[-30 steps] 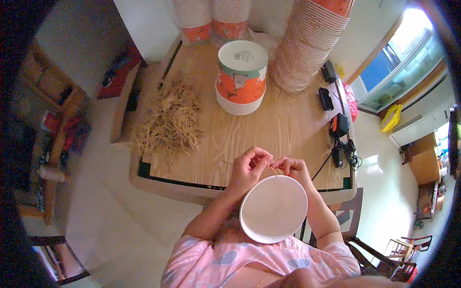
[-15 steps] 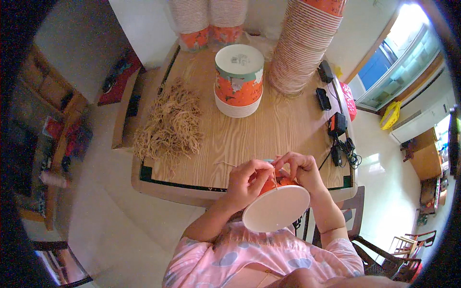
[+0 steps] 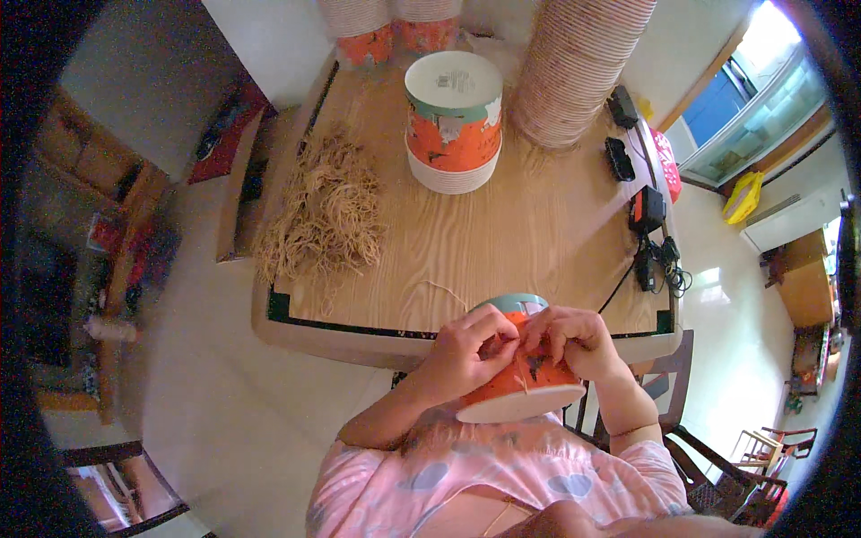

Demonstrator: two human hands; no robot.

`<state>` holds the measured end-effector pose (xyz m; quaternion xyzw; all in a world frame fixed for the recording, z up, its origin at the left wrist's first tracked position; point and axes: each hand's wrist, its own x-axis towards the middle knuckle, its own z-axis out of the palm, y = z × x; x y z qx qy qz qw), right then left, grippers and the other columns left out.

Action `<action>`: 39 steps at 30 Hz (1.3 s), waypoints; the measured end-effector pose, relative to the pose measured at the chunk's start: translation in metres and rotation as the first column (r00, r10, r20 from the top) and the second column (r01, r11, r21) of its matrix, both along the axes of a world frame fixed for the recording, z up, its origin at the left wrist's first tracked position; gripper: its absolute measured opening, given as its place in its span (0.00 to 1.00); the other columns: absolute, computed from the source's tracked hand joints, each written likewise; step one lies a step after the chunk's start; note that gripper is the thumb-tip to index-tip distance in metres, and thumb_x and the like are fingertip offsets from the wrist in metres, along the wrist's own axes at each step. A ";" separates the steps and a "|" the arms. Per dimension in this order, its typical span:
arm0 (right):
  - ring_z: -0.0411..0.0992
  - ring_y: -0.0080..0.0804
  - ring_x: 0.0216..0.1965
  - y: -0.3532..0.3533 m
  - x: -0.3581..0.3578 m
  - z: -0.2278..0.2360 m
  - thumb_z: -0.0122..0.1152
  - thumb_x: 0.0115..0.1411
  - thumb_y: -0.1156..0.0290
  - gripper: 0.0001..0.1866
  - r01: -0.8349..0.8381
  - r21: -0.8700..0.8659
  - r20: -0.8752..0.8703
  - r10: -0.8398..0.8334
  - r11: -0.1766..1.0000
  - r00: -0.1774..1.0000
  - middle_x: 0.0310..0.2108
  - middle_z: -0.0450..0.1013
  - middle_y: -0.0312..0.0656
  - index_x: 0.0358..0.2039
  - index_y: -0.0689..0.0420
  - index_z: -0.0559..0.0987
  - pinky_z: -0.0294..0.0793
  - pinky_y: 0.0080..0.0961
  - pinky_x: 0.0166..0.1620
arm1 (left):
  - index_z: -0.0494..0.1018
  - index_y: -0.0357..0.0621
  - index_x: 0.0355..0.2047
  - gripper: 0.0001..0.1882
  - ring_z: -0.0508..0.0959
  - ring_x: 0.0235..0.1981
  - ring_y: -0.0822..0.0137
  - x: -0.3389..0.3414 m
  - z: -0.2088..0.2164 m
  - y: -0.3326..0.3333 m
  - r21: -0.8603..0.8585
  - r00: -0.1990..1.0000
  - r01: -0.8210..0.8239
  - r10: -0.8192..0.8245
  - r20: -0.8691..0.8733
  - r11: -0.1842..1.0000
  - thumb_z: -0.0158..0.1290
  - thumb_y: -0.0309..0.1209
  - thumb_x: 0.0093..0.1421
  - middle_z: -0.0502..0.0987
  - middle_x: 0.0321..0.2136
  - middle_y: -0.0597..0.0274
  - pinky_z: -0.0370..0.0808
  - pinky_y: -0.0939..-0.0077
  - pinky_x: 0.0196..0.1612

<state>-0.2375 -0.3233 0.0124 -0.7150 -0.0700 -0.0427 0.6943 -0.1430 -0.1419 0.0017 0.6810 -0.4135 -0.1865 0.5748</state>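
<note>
An orange paper bucket (image 3: pixel 489 388) with a green band leans on its side between my body and the table's front edge. Its white rim or lid tilts toward me, and its far end rests near the table edge. My left hand (image 3: pixel 473 352) is closed in a pinch against the bucket's side, thumb and forefinger on a thin tan string (image 3: pixel 523 377). From the other side my right hand (image 3: pixel 574 339) pinches at the same spot, fingertips almost touching the left ones. A strand of string trails onto the table beyond my left hand. The exact fingertip grip is partly hidden.
On the wooden table (image 3: pixel 430 242) lies a tangled heap of tan strings (image 3: pixel 327 215) at left. Upside-down buckets (image 3: pixel 454 125) stand nested at the centre, and a tall bucket stack (image 3: pixel 578 72) rises behind right. Black adapters with cables (image 3: pixel 647 211) line the right edge.
The bucket has tipped so that its orange side shows more and its white end less. Both hands stay at the string, with the fingertips drawn closer together. The view has shifted slightly.
</note>
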 end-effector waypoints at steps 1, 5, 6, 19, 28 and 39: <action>0.72 0.38 0.35 0.000 -0.002 0.001 0.43 0.31 0.93 0.13 -0.002 -0.019 -0.034 0.001 1.000 0.999 0.27 0.73 0.43 0.12 0.58 0.69 0.70 0.34 0.46 | 0.71 0.41 0.29 0.06 0.75 0.28 0.69 0.000 -0.003 0.000 0.006 1.000 0.004 -0.004 -0.005 1.000 0.56 0.21 0.50 0.73 0.25 0.61 0.72 0.77 0.30; 0.72 0.38 0.36 0.003 -0.002 0.001 0.42 0.33 0.91 0.12 -0.021 -0.082 0.028 0.023 0.996 0.999 0.27 0.73 0.44 0.14 0.60 0.71 0.70 0.33 0.45 | 0.72 0.41 0.29 0.06 0.76 0.28 0.68 -0.002 -0.006 0.001 0.051 1.000 -0.020 0.019 0.024 0.998 0.57 0.22 0.50 0.74 0.26 0.61 0.72 0.76 0.30; 0.72 0.38 0.36 0.002 -0.002 0.000 0.42 0.33 0.91 0.12 -0.019 -0.078 0.022 0.021 0.997 1.000 0.27 0.73 0.44 0.14 0.60 0.71 0.70 0.33 0.45 | 0.72 0.42 0.29 0.06 0.76 0.28 0.68 -0.002 -0.005 0.001 0.077 0.999 -0.037 0.039 -0.026 0.996 0.58 0.23 0.50 0.74 0.26 0.61 0.72 0.76 0.30; 0.71 0.39 0.34 0.002 -0.016 0.035 0.60 0.45 0.79 0.07 -0.087 -0.394 0.120 0.145 0.915 0.982 0.29 0.72 0.41 0.27 0.59 0.75 0.69 0.35 0.44 | 0.76 0.45 0.28 0.11 0.75 0.29 0.65 0.024 0.020 0.019 -0.075 0.842 0.539 -0.534 0.075 0.839 0.63 0.30 0.43 0.71 0.29 0.63 0.72 0.74 0.32; 0.68 0.41 0.36 0.001 -0.031 0.038 0.65 0.44 0.65 0.16 -0.177 -0.664 0.052 0.281 0.726 0.958 0.32 0.68 0.40 0.32 0.55 0.73 0.67 0.37 0.42 | 0.74 0.46 0.25 0.09 0.75 0.27 0.66 0.024 0.021 0.019 -0.060 0.856 0.515 -0.510 0.079 0.855 0.62 0.28 0.43 0.71 0.27 0.64 0.72 0.74 0.30; 0.70 0.37 0.31 0.004 -0.026 0.040 0.64 0.45 0.68 0.12 -0.129 -0.635 0.128 0.268 0.762 0.955 0.28 0.69 0.38 0.30 0.56 0.74 0.70 0.34 0.38 | 0.73 0.46 0.24 0.09 0.75 0.26 0.68 0.017 0.025 0.020 -0.022 0.894 0.435 -0.428 0.135 0.900 0.62 0.26 0.42 0.70 0.28 0.65 0.72 0.75 0.28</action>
